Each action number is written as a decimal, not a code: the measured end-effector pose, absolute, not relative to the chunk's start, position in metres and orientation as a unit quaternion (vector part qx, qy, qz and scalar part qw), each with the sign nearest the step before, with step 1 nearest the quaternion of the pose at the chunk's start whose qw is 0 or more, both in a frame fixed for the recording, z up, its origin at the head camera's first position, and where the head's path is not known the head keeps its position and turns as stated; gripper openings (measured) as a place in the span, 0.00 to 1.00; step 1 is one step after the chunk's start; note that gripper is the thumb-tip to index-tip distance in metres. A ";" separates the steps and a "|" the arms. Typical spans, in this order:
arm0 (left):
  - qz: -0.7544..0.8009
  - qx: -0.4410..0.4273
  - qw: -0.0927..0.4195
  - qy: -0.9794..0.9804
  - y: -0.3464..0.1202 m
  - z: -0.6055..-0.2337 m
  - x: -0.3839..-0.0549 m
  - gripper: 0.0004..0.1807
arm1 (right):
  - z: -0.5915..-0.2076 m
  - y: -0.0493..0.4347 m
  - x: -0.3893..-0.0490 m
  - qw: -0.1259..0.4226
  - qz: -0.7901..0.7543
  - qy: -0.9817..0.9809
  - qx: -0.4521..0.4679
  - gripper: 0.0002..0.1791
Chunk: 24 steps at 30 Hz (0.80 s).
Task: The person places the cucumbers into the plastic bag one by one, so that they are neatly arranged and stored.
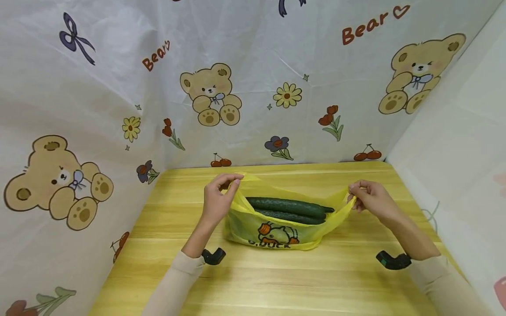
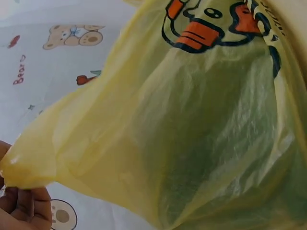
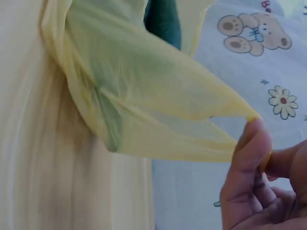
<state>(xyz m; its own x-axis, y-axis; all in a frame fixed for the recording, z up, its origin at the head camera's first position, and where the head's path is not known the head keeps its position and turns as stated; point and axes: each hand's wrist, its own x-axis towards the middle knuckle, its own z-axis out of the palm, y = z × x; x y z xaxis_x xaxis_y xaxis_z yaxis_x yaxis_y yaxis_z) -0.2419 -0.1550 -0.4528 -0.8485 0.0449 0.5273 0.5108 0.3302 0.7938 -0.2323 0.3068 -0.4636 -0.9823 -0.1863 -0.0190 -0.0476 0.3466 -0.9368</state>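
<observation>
A yellow plastic bag [image 1: 245, 228] with a printed duck lies on the wooden table, its mouth spread wide. Inside it are dark green cucumbers [image 1: 288, 205], seen through the opening; how many lie underneath is hidden. My left hand [image 1: 219, 199] pinches the bag's left end between thumb and fingers. At the other end, my right hand [image 1: 371, 197] pinches a corner of the bag and holds it stretched out. The right wrist view shows the thumb and fingers closed on the thin plastic, with a cucumber [image 3: 164, 24] showing above the bag's edge.
The light wooden table [image 1: 269, 281] extends in front of the bag and to both sides. Behind it stands a white cloth backdrop [image 1: 253, 96] printed with bears and flowers. A pale wall [image 1: 466, 145] borders the right side, where a thin cord [image 1: 435, 217] hangs.
</observation>
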 end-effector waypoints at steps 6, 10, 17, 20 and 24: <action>-0.575 -0.150 0.217 -0.775 -0.154 -0.452 -0.260 0.10 | -0.451 0.321 -0.245 0.057 -0.674 0.736 -0.016 0.16; -0.591 -0.138 0.219 -0.764 -0.150 -0.450 -0.275 0.10 | -0.442 0.327 -0.257 0.027 -0.702 0.711 -0.010 0.15; -0.578 -0.129 0.179 -0.785 -0.145 -0.461 -0.287 0.09 | -0.441 0.336 -0.266 -0.008 -0.597 0.802 0.007 0.24; -0.571 -0.136 0.158 -0.794 -0.150 -0.467 -0.286 0.11 | -0.443 0.341 -0.266 -0.013 -0.576 0.817 0.018 0.25; -0.565 -0.149 0.142 -0.799 -0.160 -0.470 -0.283 0.13 | -0.440 0.342 -0.269 -0.025 -0.585 0.810 0.034 0.24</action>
